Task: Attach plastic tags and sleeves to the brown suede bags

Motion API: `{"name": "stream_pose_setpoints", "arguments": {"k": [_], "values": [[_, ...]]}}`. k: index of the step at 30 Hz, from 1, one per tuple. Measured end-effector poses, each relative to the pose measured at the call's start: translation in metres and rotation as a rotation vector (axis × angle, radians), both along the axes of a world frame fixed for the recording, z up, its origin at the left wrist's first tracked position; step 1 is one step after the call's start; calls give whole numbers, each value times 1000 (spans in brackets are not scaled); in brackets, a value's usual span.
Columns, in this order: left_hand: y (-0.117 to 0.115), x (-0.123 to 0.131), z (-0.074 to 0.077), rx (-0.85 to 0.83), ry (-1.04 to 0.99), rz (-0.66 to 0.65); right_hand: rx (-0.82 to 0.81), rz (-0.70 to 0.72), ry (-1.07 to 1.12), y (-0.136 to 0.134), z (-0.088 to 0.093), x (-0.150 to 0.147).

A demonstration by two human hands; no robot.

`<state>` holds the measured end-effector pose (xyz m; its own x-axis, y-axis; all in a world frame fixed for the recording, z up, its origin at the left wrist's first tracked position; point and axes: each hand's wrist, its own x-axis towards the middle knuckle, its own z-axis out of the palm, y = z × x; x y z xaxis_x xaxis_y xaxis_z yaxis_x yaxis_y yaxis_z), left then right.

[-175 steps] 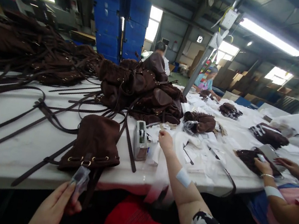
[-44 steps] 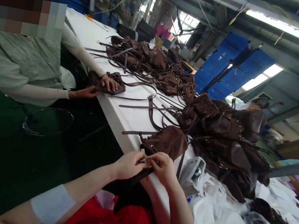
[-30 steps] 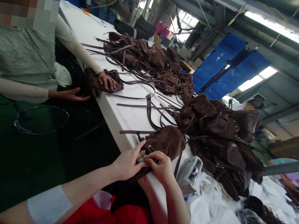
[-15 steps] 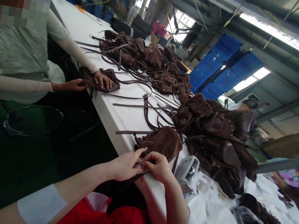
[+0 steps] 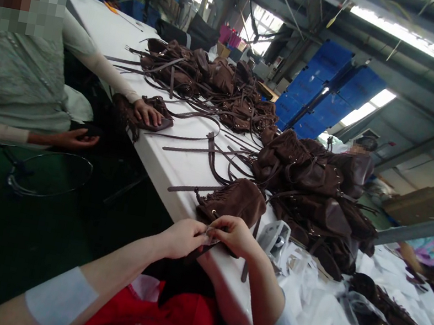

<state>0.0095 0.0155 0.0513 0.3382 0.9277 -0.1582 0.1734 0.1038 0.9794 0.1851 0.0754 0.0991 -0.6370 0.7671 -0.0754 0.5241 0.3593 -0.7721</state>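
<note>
My left hand (image 5: 182,237) and my right hand (image 5: 234,235) meet at the front edge of the white table (image 5: 182,170). Both pinch a small clear packet (image 5: 209,234) between their fingertips. Just behind them lies a brown suede fringed bag (image 5: 235,202) with a dark strap hanging over the edge. A tape dispenser (image 5: 276,238) stands right of my right hand.
A large heap of brown bags (image 5: 314,185) and another pile (image 5: 210,80) with loose straps cover the table. White paper (image 5: 321,310) lies at the right. A person in pale green at the left rests a hand (image 5: 147,112) on a bag. Blue crates (image 5: 322,91) stand behind.
Since 5.8 s ago my view swung left and both hands came together on the packet. In the last second the neighbour's lower hand drew back from the table edge.
</note>
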Motion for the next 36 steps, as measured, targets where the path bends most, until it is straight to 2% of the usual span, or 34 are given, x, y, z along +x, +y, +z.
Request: {"name": "stream_pose_setpoints", "arguments": {"k": [3,8,12,18,22,26,31,33,36], "values": [[0,0,-2,26,59,-37,187,34,-115,-2,9,-2],[0,1,-4,44,118,-62,254,133,-177,-5,15,0],[-1,3,-2,31,133,-52,357,142,-200,-8,15,0],[-4,5,2,-85,-96,63,794,217,-331,-36,7,-2],[-4,0,5,-119,-157,93,863,189,-319,-55,-9,8],[-5,-2,10,-197,-284,65,802,65,-273,-67,-25,14],[-8,2,11,-205,-280,79,723,-86,-91,-82,-27,16],[-10,2,9,-216,-254,80,745,-261,22,-83,-27,31],[-11,-1,5,-225,-205,94,790,-738,128,-73,-32,77]]}}
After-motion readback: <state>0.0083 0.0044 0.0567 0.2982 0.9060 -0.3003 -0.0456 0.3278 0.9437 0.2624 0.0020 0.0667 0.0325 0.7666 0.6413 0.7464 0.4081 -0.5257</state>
